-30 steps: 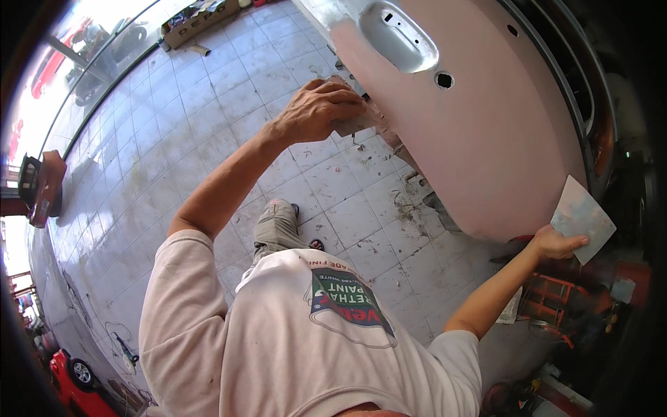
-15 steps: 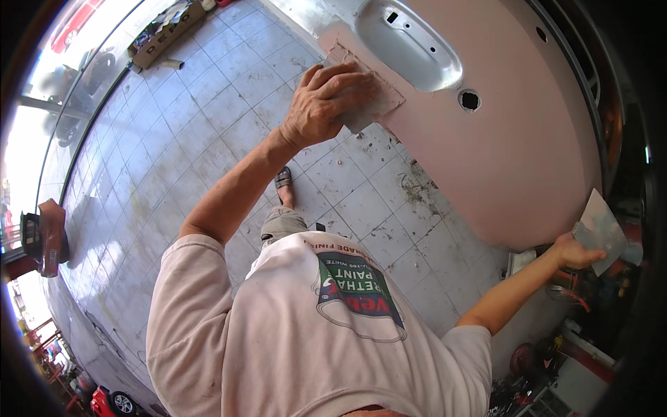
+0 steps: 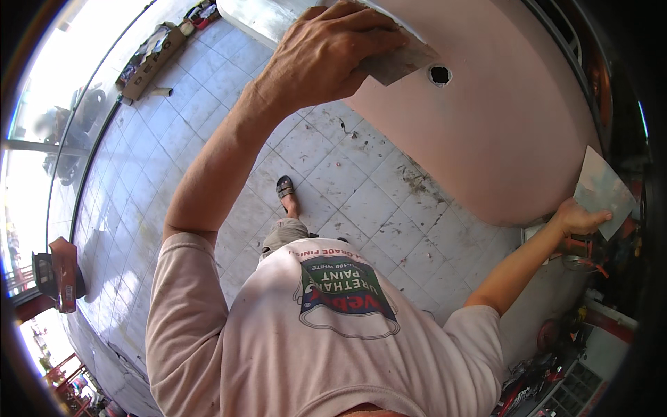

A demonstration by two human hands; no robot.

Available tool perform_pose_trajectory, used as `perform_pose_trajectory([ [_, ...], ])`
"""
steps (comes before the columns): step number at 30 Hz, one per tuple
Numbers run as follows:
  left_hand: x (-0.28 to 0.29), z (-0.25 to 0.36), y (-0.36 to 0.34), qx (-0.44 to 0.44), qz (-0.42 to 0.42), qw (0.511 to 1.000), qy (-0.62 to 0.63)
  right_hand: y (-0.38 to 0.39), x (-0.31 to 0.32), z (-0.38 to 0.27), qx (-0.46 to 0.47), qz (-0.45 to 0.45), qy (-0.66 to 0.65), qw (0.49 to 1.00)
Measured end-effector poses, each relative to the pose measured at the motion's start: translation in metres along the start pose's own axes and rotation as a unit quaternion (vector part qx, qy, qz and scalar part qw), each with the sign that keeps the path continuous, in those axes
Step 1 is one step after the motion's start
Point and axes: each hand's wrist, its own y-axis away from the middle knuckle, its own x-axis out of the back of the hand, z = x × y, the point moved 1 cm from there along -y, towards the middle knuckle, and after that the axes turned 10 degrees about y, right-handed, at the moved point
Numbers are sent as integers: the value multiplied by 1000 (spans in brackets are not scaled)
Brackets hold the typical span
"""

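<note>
My left hand (image 3: 340,52), high in the view, grips a flat, putty-smeared spreader (image 3: 396,66) against the pinkish car body panel (image 3: 479,139), just left of a round hole (image 3: 439,75) with a chipped rim. The hand and spreader cover the silver handle recess. At the right, my right hand (image 3: 580,217) holds a thin pale square plate (image 3: 599,184) with grey-blue smears by its thumb, beside the panel's lower right end.
Tiled floor (image 3: 326,174) with debris lies under me, my sandalled foot (image 3: 285,187) on it. Along the glass front stands a long cardboard box (image 3: 147,66). A reddish car part (image 3: 64,274) leans at left. Tools and a red machine (image 3: 528,389) crowd the lower right.
My left hand with the spreader has moved up along the panel, over the recess. My right hand with the plate first dropped slightly, then rose, shifting rightward.
</note>
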Motion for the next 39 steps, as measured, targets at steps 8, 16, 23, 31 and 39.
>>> perform_pose_trajectory([
  [8, -16, 30, 30, 5, -60, 998, 13, -7, 7, 10, 42, -8, -25, 999],
  [16, -21, 22, 160, 104, -126, 986, 15, -6, 7, 7, -4, 2, -36, 999],
  [23, 22, -47, 96, 55, -17, 998, -23, -12, 8, 15, 42, -20, -28, 999],
  [31, -28, -67, 143, 81, 5, 995, 51, -14, 6, 14, -41, -21, -35, 998],
  [39, 10, -79, 167, 109, 20, 991, 71, -10, 20, 30, -8, -24, -28, 999],
])
